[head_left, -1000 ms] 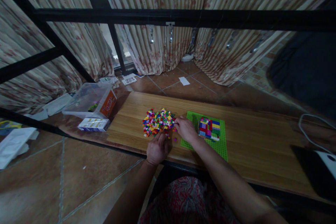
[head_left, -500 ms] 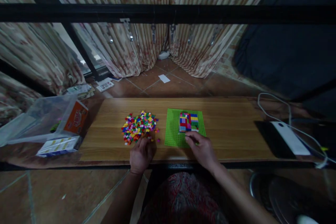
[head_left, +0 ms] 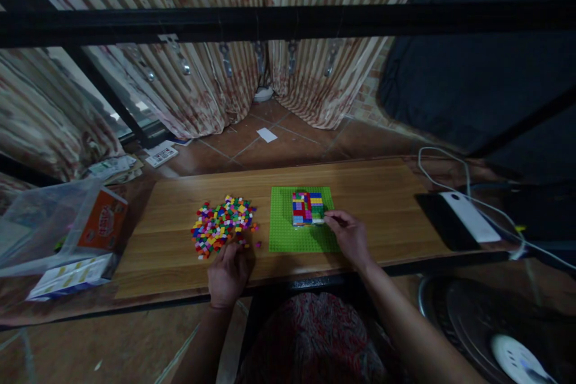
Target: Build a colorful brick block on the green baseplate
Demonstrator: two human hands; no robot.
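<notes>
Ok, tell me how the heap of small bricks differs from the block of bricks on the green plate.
The heap of bricks lies loose and scattered on the wooden table; the built block is packed into a neat rectangle on the green plate. The heap spreads wider than the block. The left hand rests at the heap's near edge; the right hand has its fingertips at the block's right corner. Both show the same mix of colours.

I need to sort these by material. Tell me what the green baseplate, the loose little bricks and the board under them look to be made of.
Green baseplate: likely moulded plastic, matt, one flat even green.
Loose little bricks: likely hard plastic, in saturated solid colours and blocky shapes.
Board: wood or wood-look laminate, smooth, with long grain lines; which one cannot be told.
</notes>
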